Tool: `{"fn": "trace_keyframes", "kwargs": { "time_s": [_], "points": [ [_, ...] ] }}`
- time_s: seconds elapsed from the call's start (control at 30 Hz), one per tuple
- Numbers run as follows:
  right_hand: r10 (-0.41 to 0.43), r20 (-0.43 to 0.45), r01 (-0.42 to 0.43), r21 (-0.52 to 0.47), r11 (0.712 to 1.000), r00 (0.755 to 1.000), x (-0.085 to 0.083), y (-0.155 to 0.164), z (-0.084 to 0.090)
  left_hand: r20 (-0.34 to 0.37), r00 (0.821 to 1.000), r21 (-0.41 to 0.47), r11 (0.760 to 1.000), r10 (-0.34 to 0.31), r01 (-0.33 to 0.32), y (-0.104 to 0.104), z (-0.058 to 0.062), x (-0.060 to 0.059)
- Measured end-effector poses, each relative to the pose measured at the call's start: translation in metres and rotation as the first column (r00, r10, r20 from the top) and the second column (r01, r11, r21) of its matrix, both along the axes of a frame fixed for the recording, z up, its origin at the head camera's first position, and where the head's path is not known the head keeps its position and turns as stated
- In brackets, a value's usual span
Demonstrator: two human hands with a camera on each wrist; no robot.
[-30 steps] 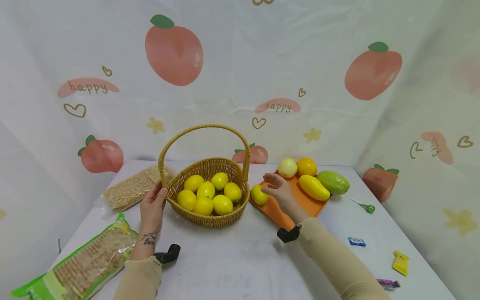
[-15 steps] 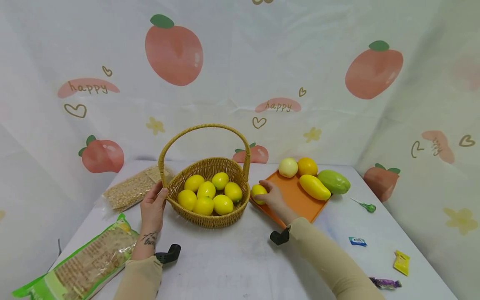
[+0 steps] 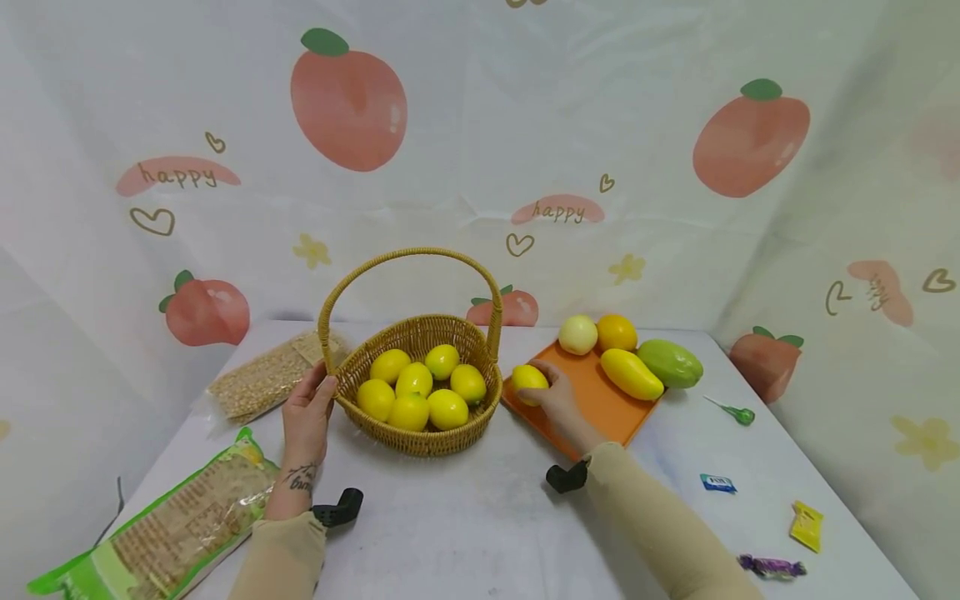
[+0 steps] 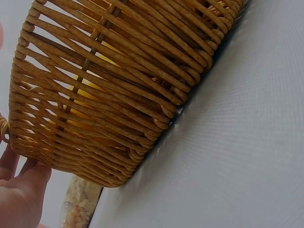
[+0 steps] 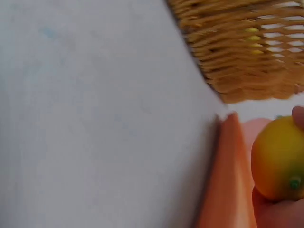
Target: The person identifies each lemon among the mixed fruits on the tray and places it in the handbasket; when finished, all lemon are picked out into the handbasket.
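Note:
A wicker basket (image 3: 427, 442) with a tall arched handle stands mid-table and holds several yellow lemons (image 3: 447, 409). My left hand (image 3: 306, 412) grips its left rim near the handle's base, thumb in front. The left wrist view shows those fingers (image 4: 35, 175) at the woven rim. My right hand (image 3: 562, 404) holds another lemon (image 3: 528, 382) between thumb and fingers over the near-left part of the orange tray (image 3: 581, 392). In the right wrist view this lemon (image 5: 280, 159) shows its green stem end.
At the tray's far side lie a pale round fruit (image 3: 578, 334), an orange (image 3: 617, 332), a yellow mango (image 3: 632, 374) and a green fruit (image 3: 670, 363). A lollipop (image 3: 738, 414) and wrapped candies (image 3: 806, 526) lie at right. Two packaged bags (image 3: 262, 379) lie at left.
My right hand has come down onto the lemon at the tray's left edge, closed round it and shifted it slightly right and up. The left hand stays at the basket.

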State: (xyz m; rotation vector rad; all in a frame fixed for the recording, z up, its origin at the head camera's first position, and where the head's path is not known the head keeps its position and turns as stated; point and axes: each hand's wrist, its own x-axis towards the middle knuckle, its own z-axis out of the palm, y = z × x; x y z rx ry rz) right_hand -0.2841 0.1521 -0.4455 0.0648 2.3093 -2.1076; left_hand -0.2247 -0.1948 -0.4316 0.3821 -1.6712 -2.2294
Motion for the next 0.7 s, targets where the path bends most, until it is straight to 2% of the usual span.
{"fn": "trace_keyframes", "kwargs": {
  "time_s": [0.17, 0.33, 0.53, 0.6, 0.7],
  "points": [
    [0.067, -0.064, -0.072, -0.082, 0.994, 0.996, 0.011, 0.012, 0.014, -0.011, 1.000, -0.003, 1.000, 0.002, -0.002, 0.001, 0.001, 0.000],
    [0.217, -0.112, -0.235, -0.177, 0.956, 0.970, 0.025, 0.008, 0.034, -0.014, 1.000, -0.007, 1.000, 0.001, -0.001, 0.001, 0.002, 0.000],
    [0.387, -0.152, -0.412, -0.193, 0.891, 0.909, 0.035, -0.029, 0.061, -0.024, 1.000, -0.001, 1.000, 0.004, -0.004, 0.001, 0.000, 0.001],
    [0.424, -0.160, -0.448, -0.178, 0.876, 0.892, 0.033, -0.045, 0.069, -0.038, 0.999, 0.004, 1.000, 0.002, -0.002, 0.001, 0.000, 0.001],
    [0.452, -0.166, -0.475, -0.135, 0.870, 0.876, 0.022, -0.070, 0.082, -0.058, 0.998, 0.016, 1.000, 0.002, -0.001, 0.001, -0.001, 0.001]
  ]
}}
